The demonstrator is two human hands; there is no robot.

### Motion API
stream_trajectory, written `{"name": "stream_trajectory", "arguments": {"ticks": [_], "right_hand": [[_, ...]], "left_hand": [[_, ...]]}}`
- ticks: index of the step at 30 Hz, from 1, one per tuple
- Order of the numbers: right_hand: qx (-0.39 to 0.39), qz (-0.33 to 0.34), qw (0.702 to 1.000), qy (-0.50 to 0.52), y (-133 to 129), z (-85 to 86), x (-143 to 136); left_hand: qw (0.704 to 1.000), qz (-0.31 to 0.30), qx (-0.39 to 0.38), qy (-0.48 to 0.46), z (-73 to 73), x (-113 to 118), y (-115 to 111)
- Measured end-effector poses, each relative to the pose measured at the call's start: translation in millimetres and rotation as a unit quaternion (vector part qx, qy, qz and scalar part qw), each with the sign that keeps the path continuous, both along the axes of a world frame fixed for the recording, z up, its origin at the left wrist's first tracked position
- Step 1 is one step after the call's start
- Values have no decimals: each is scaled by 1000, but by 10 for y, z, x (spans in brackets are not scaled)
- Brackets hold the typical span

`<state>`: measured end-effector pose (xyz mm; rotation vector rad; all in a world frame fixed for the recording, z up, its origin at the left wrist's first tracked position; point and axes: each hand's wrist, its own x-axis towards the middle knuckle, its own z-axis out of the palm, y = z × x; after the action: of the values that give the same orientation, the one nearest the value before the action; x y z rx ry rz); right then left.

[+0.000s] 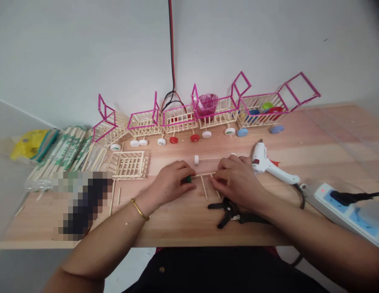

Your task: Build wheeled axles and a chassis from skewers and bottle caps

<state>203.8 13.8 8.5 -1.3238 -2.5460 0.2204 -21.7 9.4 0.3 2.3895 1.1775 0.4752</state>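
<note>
Head view: I see a pale wooden frame (pixel 203 185), one thin crosswise stick with two sticks running from it toward the near edge of the table (pixel 165 230), between the two hands and in front of a white wheel (pixel 196 160). The left hand (pixel 171 182) has thumb and fingers closed about a green cap (pixel 188 179) at the crosswise stick's left end; the right hand (pixel 236 179) pinches the wooden frame beyond the black pliers (pixel 227 208).

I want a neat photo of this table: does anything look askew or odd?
Yes, the leftmost stick cart: it sits turned at an angle, while the other carts line up more evenly along the wall. I can't tell whether that's deliberate.
</note>
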Motion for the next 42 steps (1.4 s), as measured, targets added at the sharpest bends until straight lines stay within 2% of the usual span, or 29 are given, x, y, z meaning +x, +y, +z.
{"name": "stream_trajectory", "arguments": {"ticks": [17,23,27,33,36,42], "right_hand": [[-10,-2,1000,15,9,37,23],[33,-63,990,125,114,121,182],[48,-97,982,156,167,141,242],[52,-83,979,178,168,106,240],[55,-68,984,154,109,103,176],[29,25,996,77,-82,59,-13]], "left_hand": [[1000,-3,3,-10,-11,-3,-2],[1000,-6,3,-5,-5,-4,-2],[1000,-3,2,-3,-1,-2,-4],[1000,-1,7,-3,-4,0,-9],[1000,-3,8,2,-4,2,-11],[1000,-6,13,15,6,12,-17]]}}
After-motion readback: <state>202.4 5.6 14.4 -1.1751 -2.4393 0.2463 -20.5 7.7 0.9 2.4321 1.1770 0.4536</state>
